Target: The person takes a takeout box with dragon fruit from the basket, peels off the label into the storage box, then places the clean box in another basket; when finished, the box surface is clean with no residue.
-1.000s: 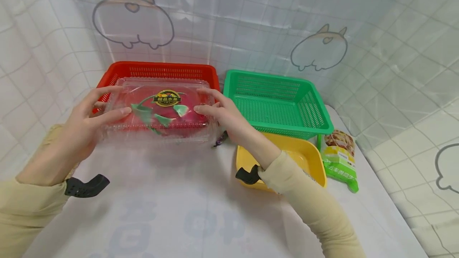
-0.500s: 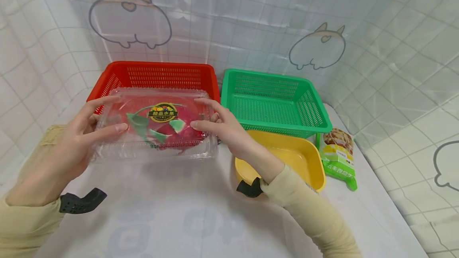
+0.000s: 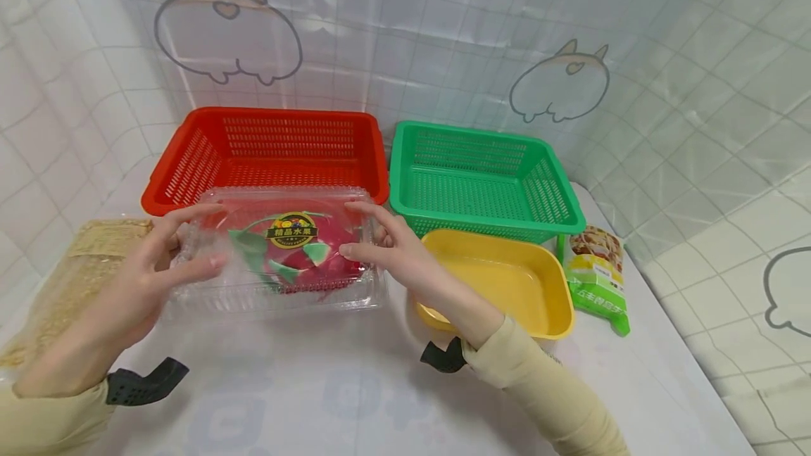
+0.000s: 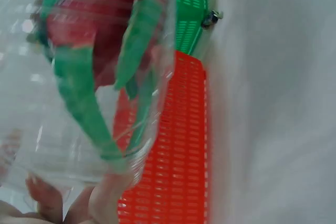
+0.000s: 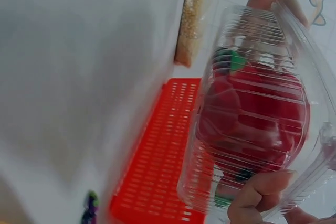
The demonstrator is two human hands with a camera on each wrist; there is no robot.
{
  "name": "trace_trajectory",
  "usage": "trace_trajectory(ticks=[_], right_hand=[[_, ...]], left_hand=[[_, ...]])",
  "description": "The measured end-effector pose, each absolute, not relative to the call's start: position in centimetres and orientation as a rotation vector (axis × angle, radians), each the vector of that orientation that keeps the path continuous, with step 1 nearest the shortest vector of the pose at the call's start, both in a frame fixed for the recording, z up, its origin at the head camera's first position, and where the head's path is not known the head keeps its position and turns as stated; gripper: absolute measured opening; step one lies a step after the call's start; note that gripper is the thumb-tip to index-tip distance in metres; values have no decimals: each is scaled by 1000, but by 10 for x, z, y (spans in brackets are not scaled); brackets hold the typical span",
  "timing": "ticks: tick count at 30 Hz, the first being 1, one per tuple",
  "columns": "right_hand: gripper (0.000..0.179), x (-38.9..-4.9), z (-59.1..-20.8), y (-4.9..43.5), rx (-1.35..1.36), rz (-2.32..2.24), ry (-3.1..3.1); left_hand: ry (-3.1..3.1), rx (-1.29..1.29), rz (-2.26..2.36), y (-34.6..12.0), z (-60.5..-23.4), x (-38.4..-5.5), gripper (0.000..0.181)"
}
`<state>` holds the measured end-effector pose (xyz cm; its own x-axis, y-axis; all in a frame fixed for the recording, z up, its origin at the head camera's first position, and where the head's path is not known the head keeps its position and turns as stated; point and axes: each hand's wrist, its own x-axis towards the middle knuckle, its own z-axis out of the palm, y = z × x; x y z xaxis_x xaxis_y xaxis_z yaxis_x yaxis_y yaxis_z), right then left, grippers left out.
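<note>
A clear plastic fruit box (image 3: 215, 294) with a closed lid hangs above the table, in front of the red basket. Its lid carries a round black and gold label (image 3: 291, 230). Inside lies a red dragon fruit (image 3: 326, 273) with green leafy tips; the ribbed side and fruit (image 5: 257, 108) fill much of the right wrist view. My left hand (image 3: 142, 280) grips the left end, thumb over the lid. At the right end my right hand (image 3: 405, 248) holds it, thumb near the label and fingers around the side. Some fingers are hidden by the box.
Behind the box stands a red basket (image 3: 374, 132), with a green basket (image 3: 488, 220) to its right. A yellow basin (image 3: 551, 280) sits in front of the green one. A green snack bag (image 3: 598, 283) lies far right, and a grain-filled clear bag (image 3: 70, 287) far left.
Both hands have brought the fruit box lower and toward me, away from over the red basket, whose inside now shows more. The grain-filled bag at the left has come more into view.
</note>
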<state>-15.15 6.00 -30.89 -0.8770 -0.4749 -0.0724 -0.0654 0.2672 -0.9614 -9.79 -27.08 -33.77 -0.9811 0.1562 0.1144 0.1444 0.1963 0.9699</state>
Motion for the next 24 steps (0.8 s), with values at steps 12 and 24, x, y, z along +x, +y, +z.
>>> trace_trajectory(ticks=[12, 24], right_hand=[[61, -147, -331, 69, -528, -1468, 2253], [73, -146, -337, 71, -632, -1194, 2291]], left_hand=[[2477, 252, 1741, -271, -357, -95, 59], [2640, 291, 1647, -268, -371, -88, 60]])
